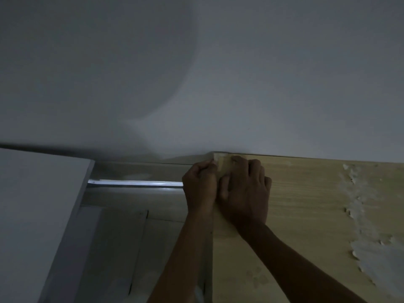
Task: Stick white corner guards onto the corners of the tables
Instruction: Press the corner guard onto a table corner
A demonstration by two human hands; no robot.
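Our left hand (200, 182) was curled into a loose fist against the side edge of the wooden table (306, 215), its knuckles turned toward the far corner. Whether it pinched anything we could not tell, for the fingertips were tucked out of sight. Touching it on the right, our right hand (244, 189) lay on the tabletop with fingers bent, the tips pressing down just beyond the knuckles. Under and just ahead of those fingertips sat the pale corner guard (220, 159), wrapped over the table's far corner where the top met the wall (196, 73). Only a small part of it showed between the two hands, and the dim light made its outline hard to read.

We judged that this guard was already seated on its corner and that we were at the pressing stage, squeezing it from the top and the side so the adhesive would take. What remained, as far as we could see, was to let go and check that it held. No other table corner lay in view, so we could not say how many were left.

Farther right of our hands, the tabletop's surface was peeling in a ragged pale patch (367, 237). To the left, past a gap with a metal rail (135, 183), stood a white panel (39, 215).
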